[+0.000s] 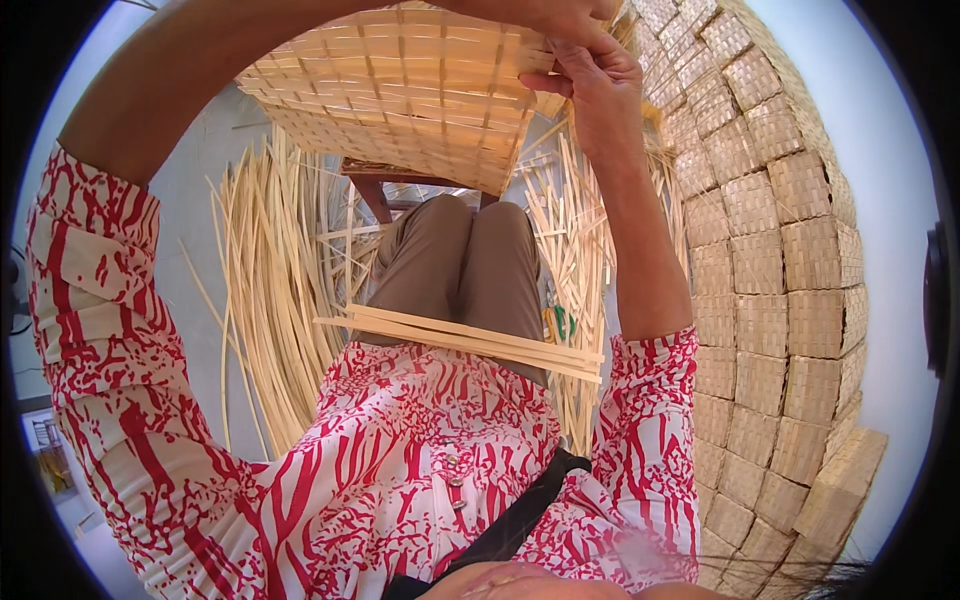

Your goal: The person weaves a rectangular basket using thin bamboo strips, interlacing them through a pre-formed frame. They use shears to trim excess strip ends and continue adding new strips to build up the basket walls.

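A pale woven bamboo basket [400, 95] is tilted in front of my knees, its slatted side facing me. My right hand [598, 85] is at the basket's upper right edge, with its fingers pinched on the rim. Right beside it, my left hand [568, 18] reaches across the top of the basket with bent fingers, partly cut off by the picture's upper edge. The two hands nearly touch, and whatever lies between the left fingertips is hidden. Across my lap lie several flat bamboo strips [470, 343].
Long loose strips [265, 290] are heaped on the floor to the left, and more strips [570, 220] lie to the right. Under the basket shows a dark wooden stool [372, 190]. Stacked woven boxes [760, 270] line the right wall. A small green object [565, 323] lies among the right-hand strips.
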Demonstrator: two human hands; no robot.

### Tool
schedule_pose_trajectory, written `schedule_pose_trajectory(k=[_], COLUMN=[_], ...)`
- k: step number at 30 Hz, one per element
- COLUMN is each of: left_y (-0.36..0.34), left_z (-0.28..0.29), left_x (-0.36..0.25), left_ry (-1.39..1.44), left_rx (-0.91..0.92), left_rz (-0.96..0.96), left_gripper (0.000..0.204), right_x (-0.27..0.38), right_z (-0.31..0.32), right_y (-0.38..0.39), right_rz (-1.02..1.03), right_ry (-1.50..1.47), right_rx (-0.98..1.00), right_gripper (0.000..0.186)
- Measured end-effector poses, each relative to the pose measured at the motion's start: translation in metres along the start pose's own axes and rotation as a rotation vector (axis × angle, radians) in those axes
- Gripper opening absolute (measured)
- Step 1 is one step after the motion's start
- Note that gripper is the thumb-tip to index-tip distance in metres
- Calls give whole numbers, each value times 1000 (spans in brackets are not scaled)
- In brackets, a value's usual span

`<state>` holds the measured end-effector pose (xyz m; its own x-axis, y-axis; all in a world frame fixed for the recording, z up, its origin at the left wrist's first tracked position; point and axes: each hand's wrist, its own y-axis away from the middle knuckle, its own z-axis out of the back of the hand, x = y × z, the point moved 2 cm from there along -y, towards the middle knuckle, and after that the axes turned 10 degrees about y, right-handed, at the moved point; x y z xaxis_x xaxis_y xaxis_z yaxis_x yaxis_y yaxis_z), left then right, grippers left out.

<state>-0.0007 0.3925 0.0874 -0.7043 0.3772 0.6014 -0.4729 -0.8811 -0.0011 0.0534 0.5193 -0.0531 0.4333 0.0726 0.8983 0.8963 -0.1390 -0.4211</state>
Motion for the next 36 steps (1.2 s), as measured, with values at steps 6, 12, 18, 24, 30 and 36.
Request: schedule_pose_trajectory(k=[6, 12, 18, 24, 30, 36], left_y=[4, 7, -7, 22, 86, 82], left_z=[-6, -3, 3, 13, -57, -56], left_x=[-1, -13, -23, -70, -138, -135], left_ry=[-82, -100, -123, -122, 1116, 885], left_rx=[-1, 67, 51, -39, -852, -861], left_rz=[-102, 36, 231, 767, 1523, 1508], left_gripper=[13, 9, 6, 14, 12, 14], right_x=[9, -4, -3, 11, 20, 48], right_z=[-11, -8, 0, 0, -12, -11], right_y=[2, -4, -8, -8, 4, 9], right_rz=[-26, -103, 246, -77, -167, 3], right_ry=[28, 143, 249, 125, 130, 418], right_rx=[-46, 24, -152, -175, -152, -191], right_gripper=[18, 33, 19, 18, 19, 18])
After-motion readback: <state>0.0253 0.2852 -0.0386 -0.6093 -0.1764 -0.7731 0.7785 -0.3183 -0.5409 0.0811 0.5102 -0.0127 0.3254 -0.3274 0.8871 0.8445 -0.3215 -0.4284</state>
